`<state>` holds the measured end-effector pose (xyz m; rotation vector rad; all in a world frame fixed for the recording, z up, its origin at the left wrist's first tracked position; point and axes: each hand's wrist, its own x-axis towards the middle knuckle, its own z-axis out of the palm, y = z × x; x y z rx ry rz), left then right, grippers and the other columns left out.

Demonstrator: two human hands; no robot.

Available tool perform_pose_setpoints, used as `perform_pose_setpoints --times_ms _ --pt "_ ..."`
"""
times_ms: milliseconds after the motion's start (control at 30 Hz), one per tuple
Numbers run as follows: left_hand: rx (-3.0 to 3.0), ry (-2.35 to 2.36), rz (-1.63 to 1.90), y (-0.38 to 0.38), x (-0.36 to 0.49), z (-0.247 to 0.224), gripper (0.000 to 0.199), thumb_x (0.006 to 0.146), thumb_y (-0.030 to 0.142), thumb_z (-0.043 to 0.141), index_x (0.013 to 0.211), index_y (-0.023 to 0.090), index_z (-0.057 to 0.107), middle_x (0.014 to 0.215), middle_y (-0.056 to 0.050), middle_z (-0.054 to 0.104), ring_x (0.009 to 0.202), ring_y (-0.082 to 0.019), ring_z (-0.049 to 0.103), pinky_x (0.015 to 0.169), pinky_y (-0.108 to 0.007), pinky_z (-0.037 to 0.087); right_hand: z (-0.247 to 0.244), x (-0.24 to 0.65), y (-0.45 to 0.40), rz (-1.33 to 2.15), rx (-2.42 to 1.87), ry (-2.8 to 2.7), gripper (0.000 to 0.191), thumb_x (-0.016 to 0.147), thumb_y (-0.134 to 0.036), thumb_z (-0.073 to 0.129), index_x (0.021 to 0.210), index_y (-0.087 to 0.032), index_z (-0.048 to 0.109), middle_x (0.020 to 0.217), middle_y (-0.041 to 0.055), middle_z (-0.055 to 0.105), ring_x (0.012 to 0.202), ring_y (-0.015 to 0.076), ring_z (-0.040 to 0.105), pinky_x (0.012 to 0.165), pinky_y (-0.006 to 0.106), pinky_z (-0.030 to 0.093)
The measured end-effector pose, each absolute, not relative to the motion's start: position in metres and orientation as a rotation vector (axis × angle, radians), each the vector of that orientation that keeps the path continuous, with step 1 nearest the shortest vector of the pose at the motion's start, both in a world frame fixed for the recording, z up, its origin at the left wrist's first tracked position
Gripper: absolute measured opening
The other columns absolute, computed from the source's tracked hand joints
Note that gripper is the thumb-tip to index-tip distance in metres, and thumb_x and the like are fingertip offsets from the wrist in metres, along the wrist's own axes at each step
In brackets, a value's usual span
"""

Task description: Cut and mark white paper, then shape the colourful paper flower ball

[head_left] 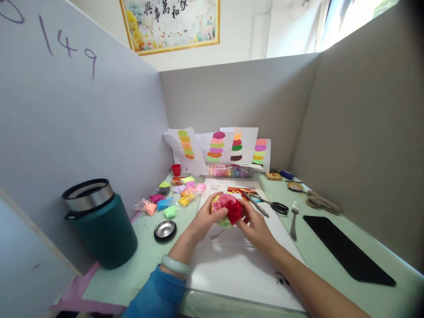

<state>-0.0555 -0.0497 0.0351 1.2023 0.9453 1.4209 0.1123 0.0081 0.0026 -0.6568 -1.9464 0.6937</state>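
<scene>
Both my hands hold one lump of modelling clay over a white sheet on the pale green desk. The lump is pink and red on top with yellow-green underneath. My left hand cups it from the left, thumb over its top. My right hand pinches its red right side. A jade bangle and a blue sleeve are on my left wrist.
Small bags of coloured clay lie left of the sheet, with a red cup behind. A teal mug and its lid stand at left. Scissors, a fork and a black mat lie right. Colour-sample papers lean on the back wall.
</scene>
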Motion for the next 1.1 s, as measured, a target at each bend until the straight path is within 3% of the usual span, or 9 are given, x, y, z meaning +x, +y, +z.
perform_pose_setpoints --times_ms 100,167,233,300,433,567,733,900,1100 --pt "1.115 0.851 1.312 -0.05 -0.056 0.037 0.065 0.075 0.048 0.068 0.13 0.021 0.046 0.126 -0.015 0.054 0.104 -0.027 0.059 0.081 -0.037 0.05 0.005 0.112 0.007 0.727 -0.666 -1.849 0.056 0.077 -0.024 0.059 0.131 -0.024 0.043 0.126 0.0123 0.052 0.096 0.0216 0.06 0.057 0.028 0.056" --pt "1.126 0.811 1.256 -0.05 -0.056 0.035 0.08 0.068 0.037 0.077 0.137 0.026 0.037 0.133 -0.013 0.049 0.108 -0.027 0.057 0.085 -0.037 0.049 0.007 0.113 0.007 0.737 -0.629 -1.834 0.066 0.074 -0.02 0.061 0.135 -0.028 0.04 0.138 0.0115 0.041 0.113 0.0247 0.053 0.066 0.031 0.058" --pt "1.154 0.807 1.232 -0.05 -0.057 0.033 0.098 0.061 0.023 0.083 0.141 0.031 0.028 0.136 -0.011 0.047 0.113 -0.025 0.055 0.089 -0.035 0.047 0.007 0.113 0.008 0.784 -0.589 -1.847 0.063 0.073 -0.016 0.058 0.133 -0.029 0.044 0.138 0.0095 0.04 0.119 0.0243 0.048 0.073 0.032 0.058" --pt "1.192 0.846 1.233 -0.05 -0.058 0.031 0.097 0.06 0.018 0.082 0.141 0.03 0.03 0.132 -0.01 0.05 0.113 -0.025 0.054 0.089 -0.033 0.047 0.007 0.114 0.011 0.858 -0.575 -1.825 0.051 0.076 -0.015 0.055 0.125 -0.027 0.051 0.131 0.0085 0.047 0.115 0.0226 0.051 0.074 0.031 0.057" --pt "1.282 0.933 1.285 -0.048 -0.062 0.033 0.076 0.063 0.017 0.078 0.13 0.024 0.043 0.129 -0.012 0.051 0.113 -0.028 0.052 0.083 -0.033 0.049 0.003 0.113 0.018 0.952 -0.592 -1.692 0.036 0.078 -0.018 0.053 0.114 -0.022 0.055 0.116 0.0088 0.057 0.107 0.0221 0.057 0.071 0.031 0.057" --pt "1.311 0.919 1.318 -0.048 -0.063 0.037 0.066 0.069 0.02 0.075 0.127 0.022 0.045 0.134 -0.014 0.046 0.117 -0.031 0.049 0.083 -0.036 0.049 0.003 0.113 0.019 0.872 -0.571 -1.659 0.04 0.077 -0.016 0.054 0.116 -0.022 0.053 0.12 0.0094 0.054 0.107 0.0212 0.056 0.073 0.031 0.057" --pt "1.276 0.871 1.269 -0.05 -0.059 0.036 0.082 0.068 0.023 0.077 0.137 0.024 0.034 0.13 -0.012 0.05 0.116 -0.028 0.052 0.094 -0.038 0.044 0.008 0.115 0.011 0.725 -0.523 -1.765 0.062 0.072 -0.008 0.053 0.13 -0.028 0.043 0.134 0.0091 0.041 0.118 0.0219 0.048 0.078 0.032 0.056" --pt "1.284 0.93 1.297 -0.049 -0.056 0.032 0.089 0.064 0.025 0.079 0.139 0.024 0.032 0.13 -0.011 0.052 0.116 -0.028 0.052 0.097 -0.037 0.042 0.011 0.114 0.007 0.59 -0.466 -1.85 0.056 0.072 -0.005 0.05 0.125 -0.026 0.05 0.13 0.009 0.045 0.124 0.0238 0.042 0.083 0.034 0.053" --pt "1.243 0.978 1.296 -0.044 -0.057 0.03 0.071 0.074 0.035 0.071 0.135 0.023 0.039 0.135 -0.012 0.047 0.116 -0.03 0.051 0.088 -0.038 0.047 0.007 0.114 0.013 0.559 -0.577 -1.745 0.045 0.078 -0.01 0.051 0.12 -0.025 0.051 0.122 0.0091 0.051 0.11 0.0223 0.052 0.07 0.031 0.053"
